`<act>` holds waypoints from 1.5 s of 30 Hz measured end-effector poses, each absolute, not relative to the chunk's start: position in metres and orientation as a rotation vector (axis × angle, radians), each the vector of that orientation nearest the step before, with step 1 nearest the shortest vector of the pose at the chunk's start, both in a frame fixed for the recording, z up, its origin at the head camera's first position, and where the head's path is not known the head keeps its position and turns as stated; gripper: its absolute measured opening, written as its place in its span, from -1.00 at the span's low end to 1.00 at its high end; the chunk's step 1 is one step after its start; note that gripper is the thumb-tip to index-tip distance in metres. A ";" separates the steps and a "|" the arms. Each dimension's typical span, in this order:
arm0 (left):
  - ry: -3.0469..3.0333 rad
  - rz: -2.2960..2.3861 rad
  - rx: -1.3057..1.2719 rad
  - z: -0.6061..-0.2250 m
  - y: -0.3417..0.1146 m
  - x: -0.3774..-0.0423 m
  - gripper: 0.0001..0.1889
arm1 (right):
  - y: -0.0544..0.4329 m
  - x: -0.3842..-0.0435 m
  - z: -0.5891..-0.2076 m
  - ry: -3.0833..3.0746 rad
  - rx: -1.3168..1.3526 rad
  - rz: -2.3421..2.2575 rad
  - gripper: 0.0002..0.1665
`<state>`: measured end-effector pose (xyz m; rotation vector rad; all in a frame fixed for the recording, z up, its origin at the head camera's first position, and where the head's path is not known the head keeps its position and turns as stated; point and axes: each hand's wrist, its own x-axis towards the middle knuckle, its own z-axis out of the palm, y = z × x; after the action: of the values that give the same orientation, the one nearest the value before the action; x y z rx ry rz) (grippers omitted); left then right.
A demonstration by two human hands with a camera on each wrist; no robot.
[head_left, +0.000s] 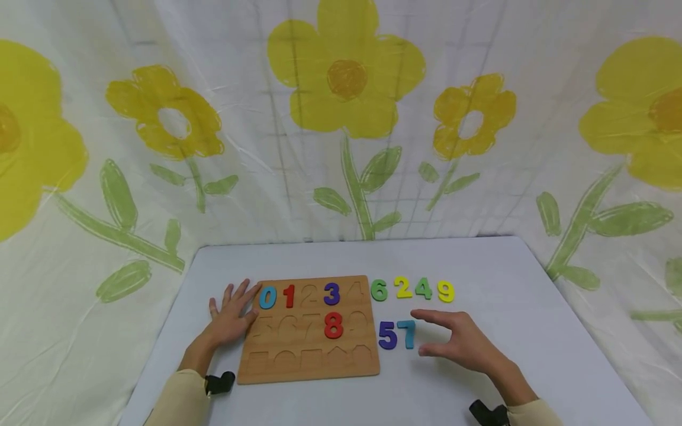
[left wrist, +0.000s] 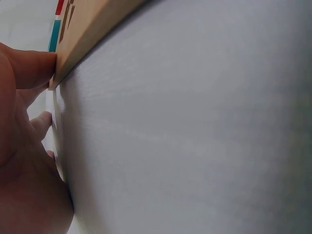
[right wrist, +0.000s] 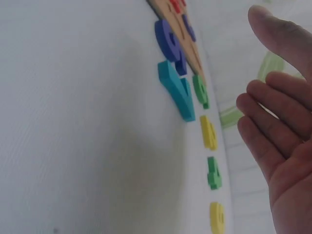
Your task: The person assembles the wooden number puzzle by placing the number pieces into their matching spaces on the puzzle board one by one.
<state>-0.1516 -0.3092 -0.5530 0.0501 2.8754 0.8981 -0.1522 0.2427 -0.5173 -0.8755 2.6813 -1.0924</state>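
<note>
A wooden number puzzle board [head_left: 308, 378] lies flat on the table. In its top row sit a blue 0 [head_left: 267, 297], a red 1 [head_left: 289, 296] and a purple 3 [head_left: 331, 293]; a red 8 [head_left: 333, 325] lies in the middle row. My left hand [head_left: 230, 318], fingers spread, touches the board's left edge, thumb against its side in the left wrist view. Just right of the blue 7 [head_left: 409, 333], my right hand [head_left: 462, 342] hovers with thumb and fingers parted, holding nothing. The right wrist view shows that 7 [right wrist: 176, 91] apart from the hand.
Beside the 7 lies a purple 5 [head_left: 388, 335]. Behind them, a green 6 [head_left: 379, 290], yellow 2 [head_left: 403, 287], green 4 [head_left: 423, 288] and yellow 9 [head_left: 446, 291] form a row on the white table [head_left: 442, 254]. A flowered curtain [head_left: 240, 207] hangs at the back.
</note>
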 end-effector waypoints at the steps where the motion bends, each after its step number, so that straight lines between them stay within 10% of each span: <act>1: 2.876 0.894 0.050 -0.554 -0.309 -0.152 -0.29 | 0.245 -0.152 -0.518 2.682 -0.871 -1.098 -0.16; 45: 2.873 0.900 0.049 -0.551 -0.308 -0.151 -0.29 | 0.239 -0.165 -0.560 2.657 -0.766 -1.129 -0.14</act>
<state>-0.1509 -0.3083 -0.5514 0.0491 2.8732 0.9002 -0.1652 0.2392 -0.5595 -0.7657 2.6566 -1.1287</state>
